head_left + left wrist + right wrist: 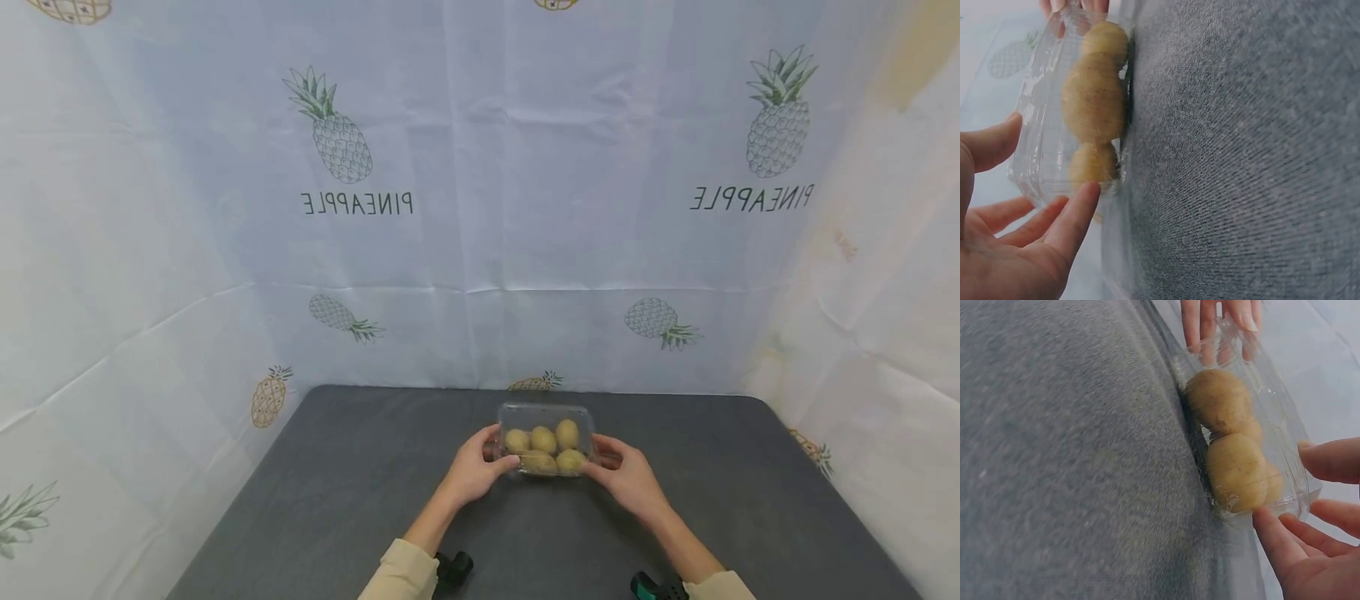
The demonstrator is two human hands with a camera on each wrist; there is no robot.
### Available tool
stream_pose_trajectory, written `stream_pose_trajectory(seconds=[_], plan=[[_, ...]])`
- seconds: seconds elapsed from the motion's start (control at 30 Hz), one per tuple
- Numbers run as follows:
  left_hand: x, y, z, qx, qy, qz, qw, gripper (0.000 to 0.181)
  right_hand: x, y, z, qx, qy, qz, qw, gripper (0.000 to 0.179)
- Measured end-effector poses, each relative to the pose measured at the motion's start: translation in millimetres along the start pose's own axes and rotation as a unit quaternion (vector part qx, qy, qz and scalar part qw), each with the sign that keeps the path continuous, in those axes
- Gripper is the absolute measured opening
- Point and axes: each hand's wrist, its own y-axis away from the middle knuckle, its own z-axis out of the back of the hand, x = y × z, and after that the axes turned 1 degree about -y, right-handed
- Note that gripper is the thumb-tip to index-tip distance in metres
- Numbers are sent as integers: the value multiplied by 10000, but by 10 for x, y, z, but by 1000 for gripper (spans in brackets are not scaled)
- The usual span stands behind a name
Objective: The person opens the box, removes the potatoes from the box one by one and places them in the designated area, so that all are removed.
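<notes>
A clear plastic box (545, 410) sits near the back middle of the dark tabletop, with several yellow potatoes (543, 439) inside it. My left hand (474, 471) holds the box at its left end. In the left wrist view that hand (1035, 250) has its thumb by the upper rim and its fingers against the end wall. My right hand (630, 481) grips the opposite end; in the right wrist view this hand (1316, 544) has its thumb at the rim and fingers lower down. Whether the box's base touches the table, I cannot tell.
The dark grey table (337, 500) spreads out around the box and both forearms. White cloth (480, 233) printed with pineapples hangs behind the table and along both sides. Black wrist devices (454, 570) are worn below both hands.
</notes>
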Motion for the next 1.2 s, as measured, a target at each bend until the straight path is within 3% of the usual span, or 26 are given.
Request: stream_pose_trajectory(seconds=[0.47,0.83,1.2], plan=[[-8,64,-5,71,-161,-60,9998,72,15,58,25,1,554,152,9983,64],[11,0,-22,-60,-102,28,9999,74,16,0,-28,-102,785,248,9966,63],[6,-4,-12,-139,-250,23,9996,74,82,-11,7,46,1616,465,9858,71]])
